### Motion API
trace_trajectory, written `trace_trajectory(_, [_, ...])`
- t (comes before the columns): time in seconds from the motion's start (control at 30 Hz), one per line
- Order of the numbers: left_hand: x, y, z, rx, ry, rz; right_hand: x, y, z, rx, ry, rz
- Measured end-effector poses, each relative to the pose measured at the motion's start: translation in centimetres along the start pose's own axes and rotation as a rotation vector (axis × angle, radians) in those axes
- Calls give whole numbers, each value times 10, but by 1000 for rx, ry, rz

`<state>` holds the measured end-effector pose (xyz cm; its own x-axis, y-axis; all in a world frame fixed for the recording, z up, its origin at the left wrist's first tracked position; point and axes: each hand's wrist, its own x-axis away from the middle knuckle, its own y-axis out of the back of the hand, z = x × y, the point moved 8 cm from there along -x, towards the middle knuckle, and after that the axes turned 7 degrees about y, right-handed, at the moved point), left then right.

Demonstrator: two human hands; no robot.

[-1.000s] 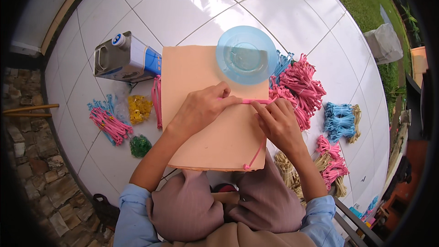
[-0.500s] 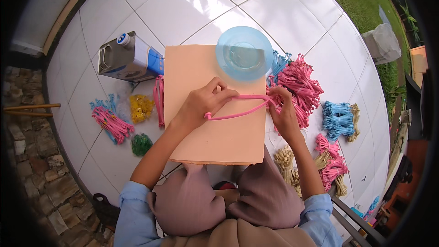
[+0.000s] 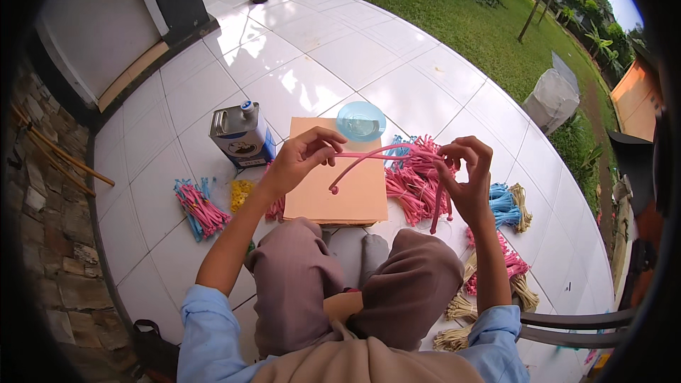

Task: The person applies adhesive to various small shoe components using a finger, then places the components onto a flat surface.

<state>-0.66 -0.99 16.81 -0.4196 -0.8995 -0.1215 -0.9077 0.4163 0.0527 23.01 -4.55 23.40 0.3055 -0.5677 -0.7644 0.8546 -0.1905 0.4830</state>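
Raised above the tan cardboard (image 3: pixel 333 195), my left hand (image 3: pixel 299 162) pinches one part of a pink cord (image 3: pixel 379 154). The cord stretches across to my right hand (image 3: pixel 469 177), whose fingers are closed on it. One knobbed end hangs loose in a curve near my left hand. Further pink ends dangle below my right hand. At the cardboard's far edge sits a translucent blue bowl (image 3: pixel 361 122). A large pile of pink cords (image 3: pixel 411 188) lies right of the cardboard, partly behind the held cord.
A metal can (image 3: pixel 241 138) stands left of the cardboard. Pink and blue cords (image 3: pixel 201 207) and a yellow bundle (image 3: pixel 241 193) lie nearby. To the right are blue cords (image 3: pixel 502 206) and beige bundles (image 3: pixel 461 308). White tiled floor (image 3: pixel 397 78) meets grass (image 3: pixel 425 14).
Both hands have lifted higher and moved further apart, drawing the pink cord out between them. The view has tilted up, showing more grass and a broom at the far left.
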Motion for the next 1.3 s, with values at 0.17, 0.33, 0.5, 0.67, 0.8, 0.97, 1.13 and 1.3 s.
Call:
trace_trajectory(0.17, [47, 43, -73, -352, -222, -242, -88, -35, 76, -380, -29, -122])
trace_trajectory(0.33, [76, 56, -69, -262, -255, -205, -158, -138, 128, -576, 10, -140])
trace_trajectory(0.5, [94, 112, 9, 124, -14, -263, -175, -265, 98, -448, -142, 54])
trace_trajectory(0.67, [148, 185, 177, 78, 278, -760, -32, -413, 19, -562, -654, 85])
trace_trajectory(0.8, [166, 163, 296, -144, 568, -796, 146, -470, -31, -439, -961, 68])
trace_trajectory(0.97, [148, 152, 325, -577, 315, -933, 220, -486, -68, -356, -1128, -7])
trace_trajectory(1.13, [139, 147, 330, -466, 392, -853, 204, -490, -75, -340, -1131, 121])
trace_trajectory(1.3, [156, 155, 297, -59, 410, -970, 183, -475, -38, -512, -1043, 162])
